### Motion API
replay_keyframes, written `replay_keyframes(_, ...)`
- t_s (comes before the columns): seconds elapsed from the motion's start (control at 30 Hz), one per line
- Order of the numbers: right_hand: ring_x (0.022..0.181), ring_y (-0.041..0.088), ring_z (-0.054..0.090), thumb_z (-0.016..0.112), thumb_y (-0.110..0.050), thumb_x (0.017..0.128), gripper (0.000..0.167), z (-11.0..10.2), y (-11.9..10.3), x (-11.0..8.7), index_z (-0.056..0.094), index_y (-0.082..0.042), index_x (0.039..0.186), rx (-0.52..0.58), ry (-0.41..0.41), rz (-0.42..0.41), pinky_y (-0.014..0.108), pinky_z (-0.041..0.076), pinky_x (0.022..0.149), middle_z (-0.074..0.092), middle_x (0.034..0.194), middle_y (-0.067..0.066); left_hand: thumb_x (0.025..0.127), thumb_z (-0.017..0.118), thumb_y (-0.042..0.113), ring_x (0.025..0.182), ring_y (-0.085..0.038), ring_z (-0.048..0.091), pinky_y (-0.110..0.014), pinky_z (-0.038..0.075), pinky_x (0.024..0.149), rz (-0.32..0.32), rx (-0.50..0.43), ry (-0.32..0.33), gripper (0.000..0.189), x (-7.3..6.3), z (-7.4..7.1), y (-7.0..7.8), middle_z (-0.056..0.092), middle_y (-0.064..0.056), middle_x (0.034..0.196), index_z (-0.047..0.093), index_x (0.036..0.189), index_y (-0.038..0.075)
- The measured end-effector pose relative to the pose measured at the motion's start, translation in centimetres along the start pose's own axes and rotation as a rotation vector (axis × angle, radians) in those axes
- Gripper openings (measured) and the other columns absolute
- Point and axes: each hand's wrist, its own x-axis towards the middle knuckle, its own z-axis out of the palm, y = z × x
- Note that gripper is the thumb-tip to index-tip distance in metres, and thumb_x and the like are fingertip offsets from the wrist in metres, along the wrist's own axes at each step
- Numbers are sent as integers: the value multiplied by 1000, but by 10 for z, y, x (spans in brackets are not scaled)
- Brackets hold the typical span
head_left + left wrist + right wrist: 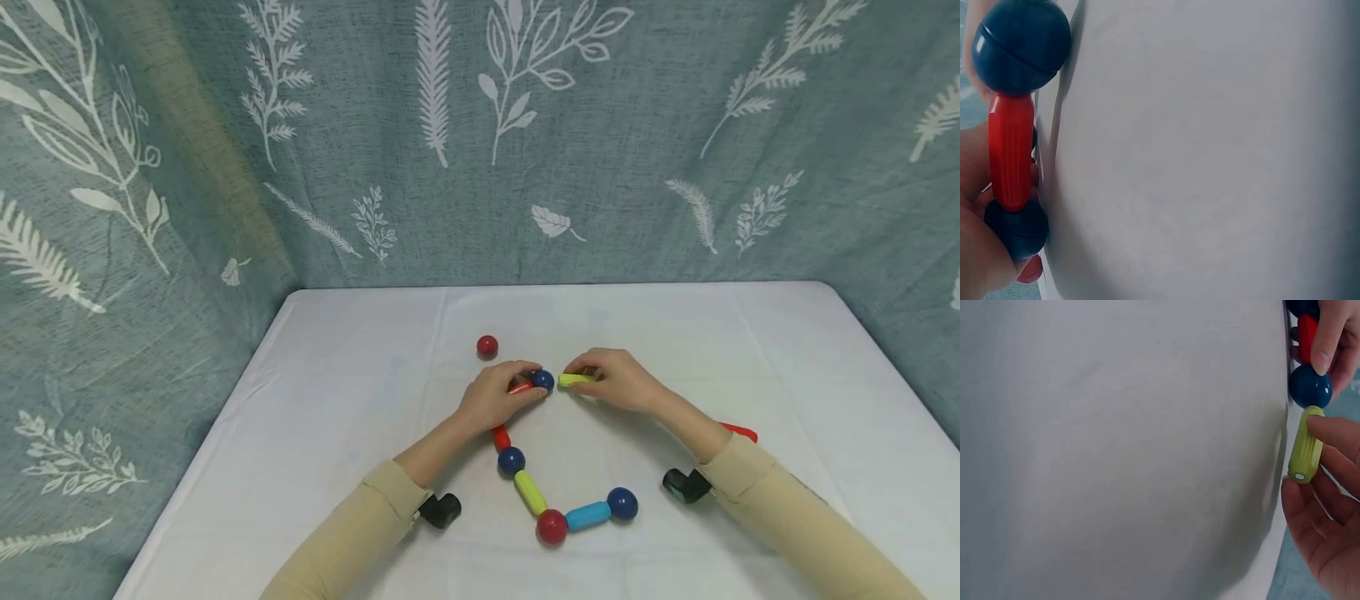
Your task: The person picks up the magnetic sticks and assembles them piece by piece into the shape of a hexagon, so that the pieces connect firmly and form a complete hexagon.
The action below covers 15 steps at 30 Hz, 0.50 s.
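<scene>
Landmark taken as the corner ball (552, 527), a red ball on the white cloth (352, 358) at the bend of a chain of balls and rods; from it a blue rod (588, 516) runs right to a dark blue tail ball (622, 504); a green rod (530, 492) runs beyond and left of it to a blue mid ball (512, 461), joined farther beyond by a near red rod (500, 437), partly under the left hand (495, 396); that hand is beyond and left of the corner ball, thumb and fingers closed about the far red rod (1011, 150), which lies between two blue balls, the far ball (543, 381) being almost straight beyond the corner ball; the right hand (618, 379), beyond and right of the corner ball, pinches the lime rod (1305, 447) between thumb and fingers, one end directed at the far ball; the head view shows a narrow gap there, while the right wrist view shows the two overlapping, so contact cannot be confirmed; a red loose ball (487, 347) lies beyond and left of the corner ball, farther off than the far ball; well right of and beyond the corner ball, a red object (738, 431) is partly hidden by the right arm, identity not determinable.
</scene>
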Motion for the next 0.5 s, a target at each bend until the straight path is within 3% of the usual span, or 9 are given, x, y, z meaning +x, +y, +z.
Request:
replay_keyframes(0.23,89,19,62,70,-5,87,22,4,-4,6,70,-2,109,4,-20,-28,32,53,76,68,101,7,91,70,31,92,-16,58,-29,48,80,-10,-2,9,41,-3,0,-1,68,-3,113,64,127,15)
replay_keyframes(0.5,86,18,61,71,-4,86,23,1,0,0,70,-2,109,-17,-23,3,32,52,75,68,99,6,90,71,30,93,-16,58,-30,49,80,-10,35,32,41,-9,-1,-1,67,-3,114,64,127,15)
